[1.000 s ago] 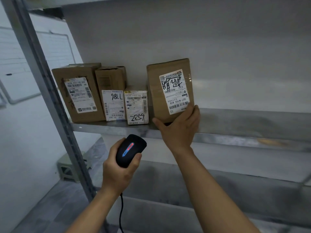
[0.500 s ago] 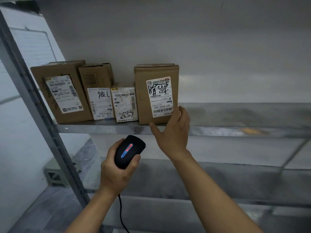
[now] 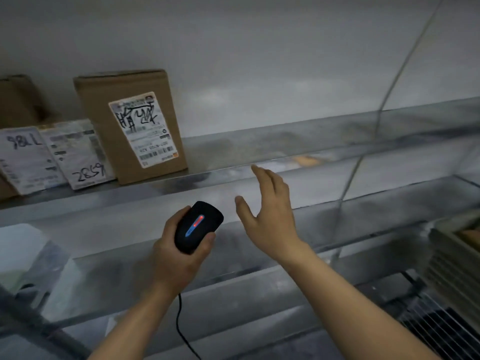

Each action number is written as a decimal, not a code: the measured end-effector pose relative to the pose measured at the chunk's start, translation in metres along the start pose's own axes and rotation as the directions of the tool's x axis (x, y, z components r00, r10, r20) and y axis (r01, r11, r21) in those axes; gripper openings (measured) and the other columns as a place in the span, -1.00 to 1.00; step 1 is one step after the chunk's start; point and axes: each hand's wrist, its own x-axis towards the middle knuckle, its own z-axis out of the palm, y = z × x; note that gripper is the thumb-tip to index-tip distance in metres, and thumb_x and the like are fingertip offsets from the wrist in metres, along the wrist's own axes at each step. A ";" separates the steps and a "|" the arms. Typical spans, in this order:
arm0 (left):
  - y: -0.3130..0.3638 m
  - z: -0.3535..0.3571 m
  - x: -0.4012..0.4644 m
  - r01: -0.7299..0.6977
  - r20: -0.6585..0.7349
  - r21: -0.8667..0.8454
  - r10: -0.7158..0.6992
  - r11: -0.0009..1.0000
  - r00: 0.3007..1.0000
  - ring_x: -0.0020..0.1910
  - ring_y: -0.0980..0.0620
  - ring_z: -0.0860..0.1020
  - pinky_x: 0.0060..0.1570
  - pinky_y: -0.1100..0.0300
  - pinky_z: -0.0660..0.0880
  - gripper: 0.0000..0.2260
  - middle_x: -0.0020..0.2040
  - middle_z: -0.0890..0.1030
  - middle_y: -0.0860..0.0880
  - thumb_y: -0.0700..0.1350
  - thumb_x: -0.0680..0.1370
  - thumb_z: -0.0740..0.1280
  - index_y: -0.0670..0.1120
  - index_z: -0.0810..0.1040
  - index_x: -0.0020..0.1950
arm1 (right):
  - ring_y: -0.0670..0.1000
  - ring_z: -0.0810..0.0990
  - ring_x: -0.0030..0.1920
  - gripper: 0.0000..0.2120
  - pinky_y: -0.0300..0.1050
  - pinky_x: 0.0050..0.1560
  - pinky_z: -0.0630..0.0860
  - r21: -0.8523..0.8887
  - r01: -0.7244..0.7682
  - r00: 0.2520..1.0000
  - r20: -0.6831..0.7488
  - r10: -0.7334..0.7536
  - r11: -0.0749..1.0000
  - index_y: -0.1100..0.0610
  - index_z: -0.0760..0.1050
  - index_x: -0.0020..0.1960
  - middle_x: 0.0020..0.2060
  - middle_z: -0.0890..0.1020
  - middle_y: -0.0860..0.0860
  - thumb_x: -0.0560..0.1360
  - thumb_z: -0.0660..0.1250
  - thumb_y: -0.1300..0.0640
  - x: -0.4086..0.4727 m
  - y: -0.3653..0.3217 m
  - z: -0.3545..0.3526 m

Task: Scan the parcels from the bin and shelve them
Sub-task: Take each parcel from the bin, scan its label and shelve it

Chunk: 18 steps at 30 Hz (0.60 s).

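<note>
— Metal shelf [image 3: 259, 152], grey wall behind: where is the parcel?
— Brown parcel [image 3: 130, 126] stands upright on it, beside two labelled boxes [image 3: 78, 154].
— And the hands?
— Left hand [image 3: 179, 258] has its fingers clamped round a black scanner [image 3: 198, 226]; right hand [image 3: 270, 216] hovers below the shelf edge, fingers apart, holding nothing.

Parcels [image 3: 130, 126] on shelf [image 3: 259, 152], left

Probably stockroom: metal shelving [image 3: 285, 162], labelled parcels [image 3: 130, 126]
</note>
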 end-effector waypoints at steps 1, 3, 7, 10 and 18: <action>0.002 0.013 0.001 -0.006 0.034 -0.002 0.006 1.000 0.999 0.01 0.47 0.56 -0.10 0.56 0.46 -0.41 0.12 0.56 0.27 -0.07 0.41 0.64 0.05 0.48 0.37 | 0.03 0.29 0.44 -0.40 -0.14 0.40 0.24 -0.032 -0.009 1.000 -0.005 0.008 0.999 0.13 0.29 0.56 0.45 0.40 0.09 0.58 0.33 -0.04 -0.006 0.011 -0.010; 0.006 0.040 0.002 -0.024 0.110 -0.012 0.025 1.000 0.994 0.01 0.49 0.55 -0.08 0.57 0.45 -0.44 0.12 0.55 0.28 -0.14 0.43 0.60 0.04 0.47 0.37 | 0.05 0.34 0.42 -0.40 -0.20 0.40 0.23 -0.092 -0.043 0.999 -0.004 0.042 0.995 0.15 0.31 0.54 0.42 0.43 0.10 0.57 0.28 -0.07 -0.019 0.034 -0.030; 0.022 0.101 0.004 -0.068 0.224 -0.060 0.080 0.996 0.971 0.00 0.49 0.55 -0.05 0.56 0.46 -0.44 0.12 0.55 0.31 -0.16 0.43 0.60 0.00 0.49 0.37 | 0.01 0.28 0.48 -0.37 -0.20 0.46 0.19 -0.183 -0.149 0.988 0.012 0.154 0.972 0.10 0.26 0.57 0.46 0.38 0.05 0.57 0.28 -0.07 -0.047 0.082 -0.077; 0.039 0.153 0.000 -0.074 0.309 -0.124 0.109 0.990 0.945 0.02 0.45 0.57 -0.05 0.53 0.49 -0.41 0.14 0.55 0.32 -0.07 0.41 0.63 0.01 0.49 0.38 | 0.02 0.30 0.47 -0.36 -0.03 0.47 0.29 -0.234 -0.231 0.972 -0.013 0.235 0.944 0.05 0.24 0.58 0.47 0.36 0.01 0.56 0.27 -0.11 -0.067 0.117 -0.117; 0.096 0.294 -0.020 -0.060 0.520 -0.248 0.185 0.967 0.834 0.02 0.35 0.61 -0.02 0.41 0.54 -0.47 0.06 0.63 0.38 0.06 0.36 0.54 0.17 0.48 0.30 | -0.04 0.27 0.44 -0.37 -0.10 0.46 0.25 -0.312 -0.452 0.892 -0.165 0.421 0.835 0.03 0.22 0.59 0.46 0.33 -0.04 0.59 0.31 -0.10 -0.115 0.196 -0.231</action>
